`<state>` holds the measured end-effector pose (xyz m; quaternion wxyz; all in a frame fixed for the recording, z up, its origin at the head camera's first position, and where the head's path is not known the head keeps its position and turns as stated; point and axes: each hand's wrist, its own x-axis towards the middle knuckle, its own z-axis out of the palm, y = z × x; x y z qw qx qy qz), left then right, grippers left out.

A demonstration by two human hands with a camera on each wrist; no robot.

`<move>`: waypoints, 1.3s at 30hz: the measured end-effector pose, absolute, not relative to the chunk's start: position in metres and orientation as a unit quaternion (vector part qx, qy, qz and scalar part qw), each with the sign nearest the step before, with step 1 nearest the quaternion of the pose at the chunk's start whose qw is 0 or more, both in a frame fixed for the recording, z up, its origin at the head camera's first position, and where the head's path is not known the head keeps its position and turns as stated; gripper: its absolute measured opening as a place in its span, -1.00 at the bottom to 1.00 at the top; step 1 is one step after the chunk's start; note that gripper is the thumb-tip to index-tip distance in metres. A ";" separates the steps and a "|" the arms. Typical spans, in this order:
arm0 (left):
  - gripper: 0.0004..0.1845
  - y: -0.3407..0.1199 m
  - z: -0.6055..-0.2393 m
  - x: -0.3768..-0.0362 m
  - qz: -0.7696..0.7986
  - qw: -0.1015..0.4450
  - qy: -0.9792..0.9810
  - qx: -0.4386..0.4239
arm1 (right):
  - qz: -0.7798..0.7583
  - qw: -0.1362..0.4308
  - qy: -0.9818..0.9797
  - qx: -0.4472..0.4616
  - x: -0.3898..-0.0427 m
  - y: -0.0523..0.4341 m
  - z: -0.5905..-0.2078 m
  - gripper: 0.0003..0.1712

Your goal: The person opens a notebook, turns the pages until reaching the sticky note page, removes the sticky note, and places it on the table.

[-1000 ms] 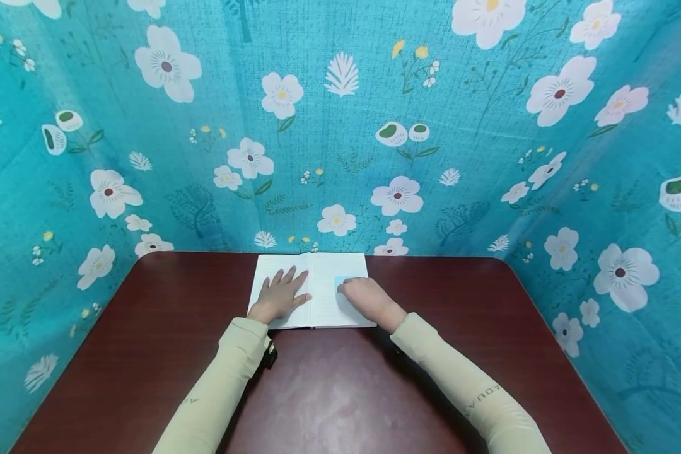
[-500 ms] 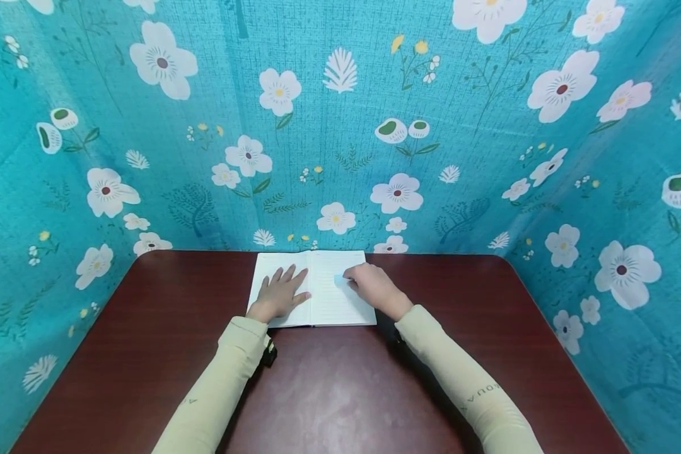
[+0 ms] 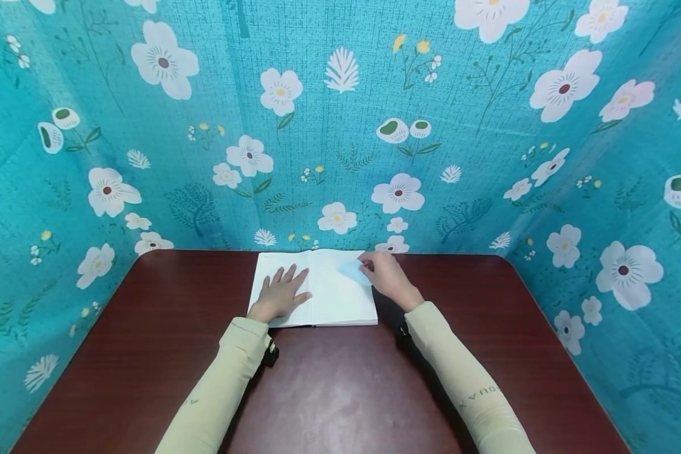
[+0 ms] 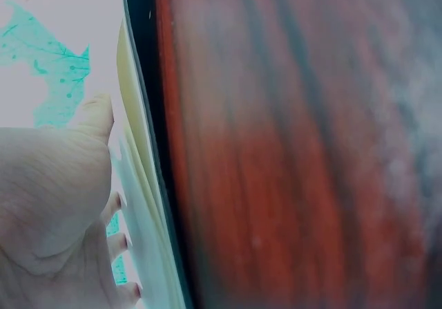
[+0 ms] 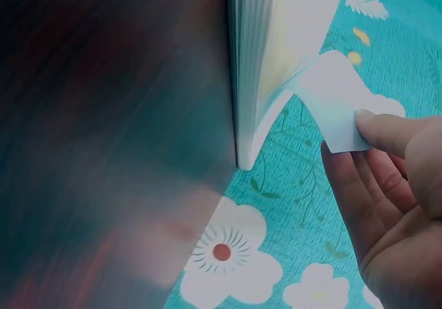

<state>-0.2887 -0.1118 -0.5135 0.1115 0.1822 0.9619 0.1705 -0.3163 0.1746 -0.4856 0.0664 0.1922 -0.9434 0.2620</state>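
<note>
A white, open, lined-paper notebook [image 3: 313, 289] lies at the far middle of a dark reddish-brown wooden counter [image 3: 340, 384], its top edge close to the backdrop. The person's left hand [image 3: 279, 294] rests flat on the notebook's left page, fingers [image 3: 289, 275] straight and spread. Over the notebook's right page, near its top corner, the right hand [image 3: 387, 276] pinches a small pale-blue paper slip [image 3: 354, 271], thumb and fingers [image 5: 387, 130] closed on its free end; the right wrist view shows the slip bent in a curve from the page edge up to the pinch. Judging by that curve, the slip is thin, light and limp, liable to crease or tear under a hard tug, and best held by its free corner while the page under it is kept down. The notebook looks like a thick stack of soft pages that would fan unless held flat. The counter seems smooth and slightly glossy. A teal fabric backdrop printed with white flowers [image 3: 340, 126] encloses the counter behind and on both sides.
</note>
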 end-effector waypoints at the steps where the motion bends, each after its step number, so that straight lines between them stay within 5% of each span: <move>1: -0.28 -0.112 -0.513 -0.289 0.171 0.111 0.962 0.181 | 0.270 0.070 -0.942 0.188 -0.317 0.177 -0.485 -0.74; 22: -0.28 -0.112 -0.517 -0.289 0.167 0.113 0.963 0.179 | 0.379 0.186 -0.901 0.104 -0.324 0.224 -0.489 -0.68; 39: -0.28 -0.112 -0.519 -0.289 0.182 0.120 0.959 0.182 | 0.236 0.197 -0.930 0.204 -0.311 0.245 -0.490 -0.69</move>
